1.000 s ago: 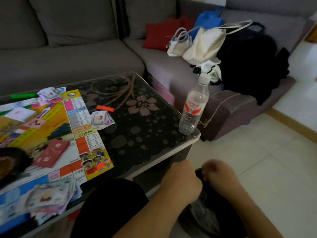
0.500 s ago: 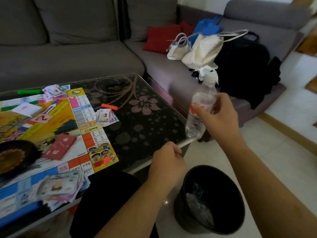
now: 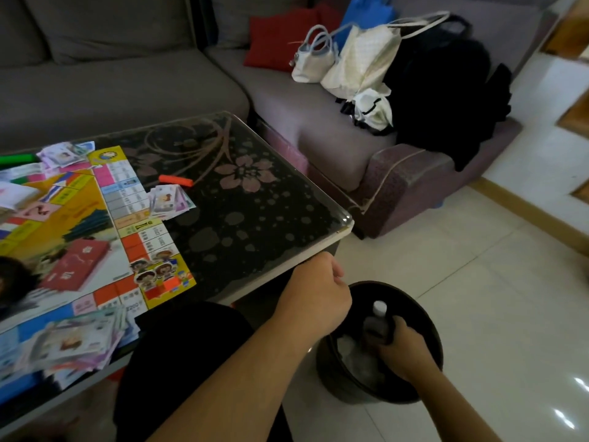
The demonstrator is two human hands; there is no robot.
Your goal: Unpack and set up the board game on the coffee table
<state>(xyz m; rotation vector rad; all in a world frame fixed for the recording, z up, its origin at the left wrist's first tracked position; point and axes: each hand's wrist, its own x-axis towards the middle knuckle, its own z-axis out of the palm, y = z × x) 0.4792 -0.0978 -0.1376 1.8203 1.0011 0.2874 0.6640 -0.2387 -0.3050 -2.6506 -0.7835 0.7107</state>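
— So, where are the hands?

— Both are down by the near right corner of the coffee table (image 3: 338, 223). The right hand (image 3: 403, 349) is inside the black waste bin (image 3: 427, 317) on the floor, fingers curled round a plastic water bottle (image 3: 377, 317) whose white cap points up. The left hand (image 3: 314, 293) hovers just beside the bin's rim, below the table edge, its fingers curled in; whether it holds anything, I cannot tell.

— And the game?

— The game board (image 3: 95, 224) lies open on the left part of the glass table top. A red card deck (image 3: 75, 267) sits on the board. One pile of play money (image 3: 170, 199) lies at the board's right edge, just beside an orange marker (image 3: 176, 180); a bigger pile (image 3: 76, 342) is at the near edge, and another at the far corner (image 3: 63, 153), near a green marker (image 3: 17, 158).

— Anything behind?

— A grey sofa (image 3: 127, 81) with a red cushion (image 3: 280, 39), white bags (image 3: 357, 59) and black clothing (image 3: 446, 90).
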